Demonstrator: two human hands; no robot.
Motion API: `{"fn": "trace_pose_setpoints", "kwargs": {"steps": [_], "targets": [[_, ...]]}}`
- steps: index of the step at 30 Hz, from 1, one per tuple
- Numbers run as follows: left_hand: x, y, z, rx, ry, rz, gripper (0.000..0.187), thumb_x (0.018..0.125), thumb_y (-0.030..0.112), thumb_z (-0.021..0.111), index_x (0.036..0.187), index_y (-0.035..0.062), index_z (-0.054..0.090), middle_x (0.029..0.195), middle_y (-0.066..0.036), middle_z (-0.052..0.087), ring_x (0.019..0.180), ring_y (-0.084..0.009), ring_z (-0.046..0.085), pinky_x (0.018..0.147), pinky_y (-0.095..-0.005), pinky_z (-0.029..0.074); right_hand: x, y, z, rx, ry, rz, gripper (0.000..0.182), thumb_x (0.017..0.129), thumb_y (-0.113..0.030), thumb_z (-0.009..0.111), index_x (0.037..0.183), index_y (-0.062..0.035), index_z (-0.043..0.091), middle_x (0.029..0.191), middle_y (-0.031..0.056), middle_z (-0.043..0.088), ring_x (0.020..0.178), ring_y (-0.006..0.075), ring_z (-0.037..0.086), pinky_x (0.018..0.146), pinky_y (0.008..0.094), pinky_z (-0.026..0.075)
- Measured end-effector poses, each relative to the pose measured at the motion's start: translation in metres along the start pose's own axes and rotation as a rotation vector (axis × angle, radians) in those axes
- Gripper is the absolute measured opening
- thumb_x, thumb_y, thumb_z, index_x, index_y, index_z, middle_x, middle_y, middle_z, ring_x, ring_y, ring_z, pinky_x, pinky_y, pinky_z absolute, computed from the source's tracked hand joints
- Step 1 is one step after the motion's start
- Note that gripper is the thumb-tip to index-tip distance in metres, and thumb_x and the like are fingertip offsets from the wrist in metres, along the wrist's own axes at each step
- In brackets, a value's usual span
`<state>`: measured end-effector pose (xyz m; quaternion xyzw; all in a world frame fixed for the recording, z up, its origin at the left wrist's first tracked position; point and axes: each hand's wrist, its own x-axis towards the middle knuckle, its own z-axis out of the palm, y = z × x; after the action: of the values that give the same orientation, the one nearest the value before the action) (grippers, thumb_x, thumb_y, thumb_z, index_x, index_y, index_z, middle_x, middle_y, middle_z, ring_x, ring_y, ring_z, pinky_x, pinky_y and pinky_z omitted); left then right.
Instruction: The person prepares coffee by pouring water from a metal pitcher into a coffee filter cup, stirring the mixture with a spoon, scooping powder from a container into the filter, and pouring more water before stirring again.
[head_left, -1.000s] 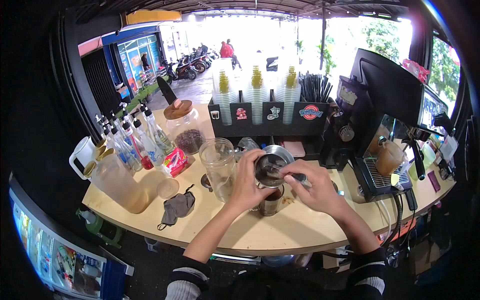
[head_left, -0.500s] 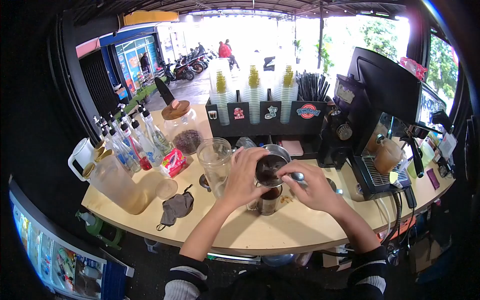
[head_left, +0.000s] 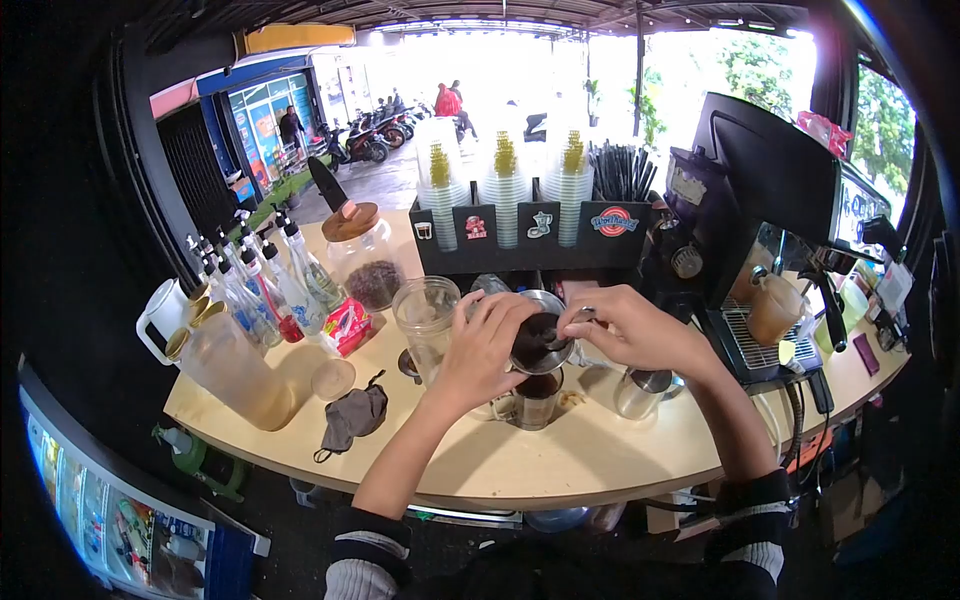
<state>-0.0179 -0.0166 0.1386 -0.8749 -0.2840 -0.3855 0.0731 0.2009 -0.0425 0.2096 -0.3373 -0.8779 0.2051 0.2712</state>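
My left hand (head_left: 487, 345) is wrapped round the side of a metal cup (head_left: 540, 307) with dark contents (head_left: 538, 340). The cup leans toward me above a glass mug (head_left: 537, 408) that holds dark liquid. Between the pinched fingers of my right hand (head_left: 630, 328) is a spoon (head_left: 557, 345), its lower end dipping into the metal cup. Just left of my left hand stands a clear jar (head_left: 425, 310). A second metal cup (head_left: 643, 395) rests on the counter below my right wrist.
A black caddy (head_left: 540, 245) with stacked plastic cups and straws stands behind. At right is an espresso machine (head_left: 765, 270). Pump bottles (head_left: 265, 285), a large pitcher (head_left: 235, 365), a wood-lidded jar (head_left: 370, 265) and a grey face mask (head_left: 353, 418) are on the left.
My right hand has risen and turned, with the spoon now more upright in the metal cup. The second metal cup shows more fully. My left hand has hardly moved.
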Motion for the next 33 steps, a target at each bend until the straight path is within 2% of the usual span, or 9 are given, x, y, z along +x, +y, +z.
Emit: {"fn": "trace_pose_setpoints", "kwargs": {"steps": [4, 10, 12, 18, 20, 24, 25, 26, 33], "targets": [[-0.001, 0.001, 0.004, 0.004, 0.004, 0.006, 0.075, 0.054, 0.018, 0.082, 0.119, 0.0106, 0.047, 0.119, -0.004, 0.052, 0.117, -0.0223, 0.047, 0.103, -0.0458, 0.027, 0.006, 0.0, 0.014, 0.004, -0.038, -0.18, 0.014, 0.086, -0.011, 0.059, 0.092, 0.001, 0.063, 0.074, 0.0169, 0.061, 0.07, 0.0287, 0.059, 0.067, 0.0363, 0.045], [-0.003, -0.003, 0.006, 0.048, 0.016, 0.007, 0.075, 0.054, 0.021, 0.082, 0.119, 0.0101, 0.047, 0.118, -0.005, 0.052, 0.116, -0.0238, 0.047, 0.103, -0.0463, 0.027, 0.011, 0.005, 0.006, -0.017, -0.084, -0.023, 0.015, 0.086, -0.009, 0.056, 0.092, 0.002, 0.063, 0.075, 0.0178, 0.064, 0.067, 0.0299, 0.061, 0.065, 0.0368, 0.047], [-0.002, -0.002, 0.006, 0.045, 0.02, 0.01, 0.076, 0.052, 0.022, 0.082, 0.118, 0.0101, 0.046, 0.118, -0.006, 0.052, 0.116, -0.0257, 0.047, 0.103, -0.0471, 0.028, 0.01, 0.005, 0.016, -0.023, -0.093, -0.115, 0.014, 0.088, -0.009, 0.058, 0.092, 0.003, 0.064, 0.074, 0.0124, 0.064, 0.065, 0.0182, 0.062, 0.064, 0.0296, 0.05], [-0.003, -0.002, 0.009, 0.018, 0.047, -0.007, 0.073, 0.056, 0.02, 0.081, 0.12, 0.0101, 0.047, 0.118, -0.004, 0.052, 0.116, -0.0228, 0.047, 0.103, -0.0463, 0.027, 0.012, -0.006, 0.012, -0.083, -0.007, -0.041, 0.019, 0.089, -0.016, 0.06, 0.09, 0.0021, 0.065, 0.067, 0.0137, 0.06, 0.057, 0.017, 0.056, 0.057, 0.0295, 0.046], [-0.004, -0.003, 0.009, 0.023, 0.035, -0.004, 0.073, 0.056, 0.02, 0.081, 0.119, 0.01, 0.047, 0.118, -0.004, 0.052, 0.117, -0.0229, 0.047, 0.103, -0.0466, 0.026, 0.01, -0.006, 0.018, -0.016, 0.001, -0.075, 0.032, 0.09, -0.031, 0.057, 0.087, -0.0004, 0.065, 0.06, 0.0169, 0.056, 0.048, 0.0275, 0.051, 0.051, 0.0383, 0.04], [-0.004, -0.003, 0.008, 0.045, 0.003, -0.02, 0.073, 0.056, 0.021, 0.081, 0.119, 0.01, 0.047, 0.119, -0.004, 0.052, 0.117, -0.0233, 0.046, 0.104, -0.0474, 0.026, 0.017, -0.013, 0.003, -0.085, 0.031, 0.02, 0.038, 0.092, -0.034, 0.054, 0.093, 0.0024, 0.064, 0.066, 0.0224, 0.058, 0.059, 0.0354, 0.058, 0.057, 0.0388, 0.045], [-0.005, -0.002, 0.009, 0.048, -0.006, -0.017, 0.073, 0.056, 0.02, 0.081, 0.12, 0.0101, 0.047, 0.12, -0.004, 0.051, 0.117, -0.0233, 0.046, 0.104, -0.0478, 0.026, 0.018, -0.014, 0.006, -0.116, 0.013, -0.048, 0.03, 0.09, -0.027, 0.059, 0.089, 0.0027, 0.064, 0.064, 0.0158, 0.055, 0.054, 0.022, 0.052, 0.053, 0.0334, 0.042], [-0.005, -0.002, 0.009, 0.05, -0.015, -0.014, 0.073, 0.056, 0.02, 0.081, 0.12, 0.0101, 0.047, 0.12, -0.004, 0.051, 0.117, -0.0233, 0.046, 0.104, -0.0482, 0.026, 0.018, -0.016, 0.009, -0.117, 0.013, -0.048, 0.03, 0.09, -0.027, 0.059, 0.089, 0.0027, 0.064, 0.064, 0.0158, 0.055, 0.054, 0.022, 0.052, 0.053, 0.0334, 0.042], [-0.007, 0.001, 0.012, 0.036, 0.03, -0.027, 0.074, 0.055, 0.021, 0.081, 0.119, 0.01, 0.046, 0.12, -0.005, 0.051, 0.116, -0.0243, 0.047, 0.103, -0.0483, 0.027, 0.02, -0.005, 0.017, -0.202, -0.018, -0.08, 0.037, 0.093, -0.032, 0.052, 0.09, 0.003, 0.065, 0.072, 0.0217, 0.061, 0.066, 0.0395, 0.058, 0.063, 0.0416, 0.046]]}}
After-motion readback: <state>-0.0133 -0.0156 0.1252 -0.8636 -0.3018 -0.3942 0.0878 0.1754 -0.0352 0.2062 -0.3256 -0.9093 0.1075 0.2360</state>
